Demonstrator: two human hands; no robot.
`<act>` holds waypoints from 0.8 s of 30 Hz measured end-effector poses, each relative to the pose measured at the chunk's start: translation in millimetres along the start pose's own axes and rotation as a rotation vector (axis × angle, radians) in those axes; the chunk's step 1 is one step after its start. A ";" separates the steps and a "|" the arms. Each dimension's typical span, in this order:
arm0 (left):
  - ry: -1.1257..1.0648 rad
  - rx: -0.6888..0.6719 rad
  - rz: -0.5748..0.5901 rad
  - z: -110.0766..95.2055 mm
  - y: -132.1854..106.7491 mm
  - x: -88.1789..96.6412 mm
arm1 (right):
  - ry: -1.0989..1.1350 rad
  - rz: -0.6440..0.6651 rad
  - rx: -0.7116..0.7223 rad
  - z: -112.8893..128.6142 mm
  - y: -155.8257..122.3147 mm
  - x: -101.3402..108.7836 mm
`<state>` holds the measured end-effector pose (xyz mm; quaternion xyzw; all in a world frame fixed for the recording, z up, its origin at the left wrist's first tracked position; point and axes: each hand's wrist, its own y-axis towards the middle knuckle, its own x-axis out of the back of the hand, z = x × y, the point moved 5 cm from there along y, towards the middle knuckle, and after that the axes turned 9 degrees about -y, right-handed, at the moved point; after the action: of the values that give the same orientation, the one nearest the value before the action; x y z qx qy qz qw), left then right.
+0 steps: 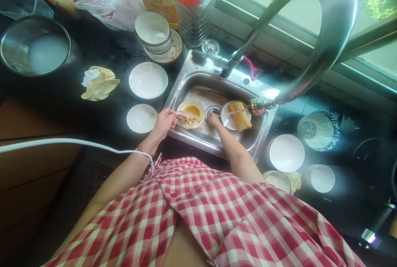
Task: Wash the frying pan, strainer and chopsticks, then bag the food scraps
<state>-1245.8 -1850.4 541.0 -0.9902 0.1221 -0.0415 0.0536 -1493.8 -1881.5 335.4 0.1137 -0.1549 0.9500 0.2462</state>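
Observation:
At the sink's left side, my left hand (166, 123) is closed, its fingers pinching the edge of a clear plastic bag (185, 120) with brownish food scraps in it. The bag lies over the near part of a bowl (189, 104) holding yellow-brown liquid. My right hand (213, 118) reaches down to the drain (214, 111) in the middle of the sink; its fingers are mostly hidden. Right of it, a yellowish loofah-like scrubber (240, 116) rests on a white plate (227, 112), with a thin water stream in front.
A tall curved faucet (322, 15) arches over the steel sink (203, 139). Left stand white bowls (148, 80), a stack of bowls (153, 29), a crumpled cloth (99, 83) and a metal pot (35, 48). More bowls (287, 153) stand right. A white cable (77, 141) crosses my left arm.

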 end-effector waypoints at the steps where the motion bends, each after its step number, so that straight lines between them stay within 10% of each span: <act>1: 0.005 0.000 -0.002 -0.5 -0.4 0.0 | -0.020 -0.012 0.013 -0.8 -5.5 0.3; 14: -0.012 -0.016 0.006 -0.2 -2.4 2.4 | -0.527 0.393 0.210 0.9 -81.9 -21.7; 24: 0.005 -0.002 0.013 0.0 -5.2 -0.5 | -0.895 0.080 0.346 -10.7 -58.0 2.0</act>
<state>-1245.0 -1845.2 541.6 -0.9893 0.1286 -0.0436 0.0527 -1467.7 -1828.8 340.0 0.5448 -0.0894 0.8282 0.0962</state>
